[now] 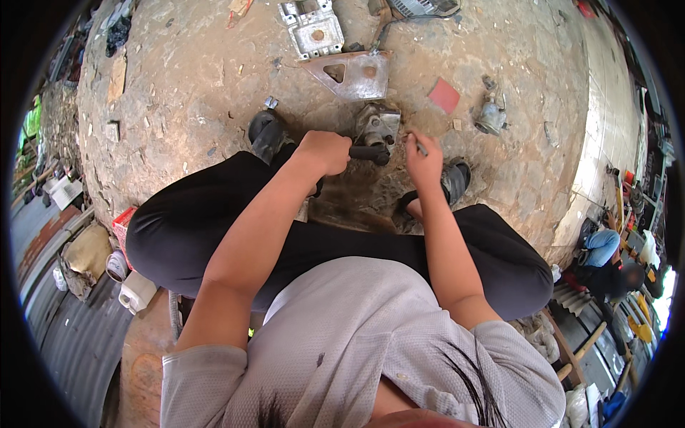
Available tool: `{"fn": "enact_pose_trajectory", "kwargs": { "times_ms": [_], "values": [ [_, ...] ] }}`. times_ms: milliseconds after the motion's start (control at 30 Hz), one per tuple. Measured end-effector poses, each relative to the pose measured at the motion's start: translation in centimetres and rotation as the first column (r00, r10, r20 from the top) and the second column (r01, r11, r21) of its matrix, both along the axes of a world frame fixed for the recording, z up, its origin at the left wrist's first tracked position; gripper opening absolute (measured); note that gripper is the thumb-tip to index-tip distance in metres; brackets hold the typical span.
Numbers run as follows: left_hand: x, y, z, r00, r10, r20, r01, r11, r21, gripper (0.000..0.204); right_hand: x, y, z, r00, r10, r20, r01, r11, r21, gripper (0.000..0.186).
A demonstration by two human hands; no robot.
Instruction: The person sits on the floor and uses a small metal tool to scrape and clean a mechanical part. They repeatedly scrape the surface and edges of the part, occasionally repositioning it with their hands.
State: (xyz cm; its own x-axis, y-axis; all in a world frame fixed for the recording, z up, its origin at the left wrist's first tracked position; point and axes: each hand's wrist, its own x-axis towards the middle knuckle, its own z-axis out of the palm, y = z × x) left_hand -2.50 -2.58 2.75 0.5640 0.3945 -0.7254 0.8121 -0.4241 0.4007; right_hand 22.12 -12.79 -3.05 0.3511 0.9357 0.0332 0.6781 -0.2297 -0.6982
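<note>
On the ground in front of me sits a small grey metal engine part [377, 123], stained and greasy, with round openings facing me. My left hand [326, 152] is closed around a thick dark bar-shaped tool [369, 153], whose blunt end lies against or just in front of the part. To the right of the part, my right hand [424, 158] has its fingers pinched together on a small greyish piece [422, 148]. Its kind is too small to tell.
Beyond the part lie a triangular metal plate [360, 77], a silver metal housing [314, 32] and a red square sheet [444, 95]. A carburetor-like metal part [491, 116] rests to the right. Another person [606, 267] is low at the far right.
</note>
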Motion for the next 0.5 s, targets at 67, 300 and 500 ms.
{"fn": "enact_pose_trajectory", "kwargs": {
  "times_ms": [67,300,500],
  "values": [
    [-0.1,-0.1,-0.1,1.0,0.007,-0.001,-0.007,1.0,0.001,0.028,0.2,0.5,1.0,0.998,0.002,-0.069,-0.004,1.0,-0.029,0.016],
    [0.0,0.0,-0.1,1.0,-0.001,-0.009,0.001,1.0,-0.01,0.028,-0.8,0.7,1.4,0.861,-0.112,-0.495,0.018,0.981,-0.191,0.016],
    [-0.1,-0.1,-0.1,1.0,0.012,-0.026,-0.013,1.0,-0.015,0.029,-0.7,1.4,1.6,0.962,0.003,-0.272,-0.024,0.997,-0.073,0.016]
  ]
}}
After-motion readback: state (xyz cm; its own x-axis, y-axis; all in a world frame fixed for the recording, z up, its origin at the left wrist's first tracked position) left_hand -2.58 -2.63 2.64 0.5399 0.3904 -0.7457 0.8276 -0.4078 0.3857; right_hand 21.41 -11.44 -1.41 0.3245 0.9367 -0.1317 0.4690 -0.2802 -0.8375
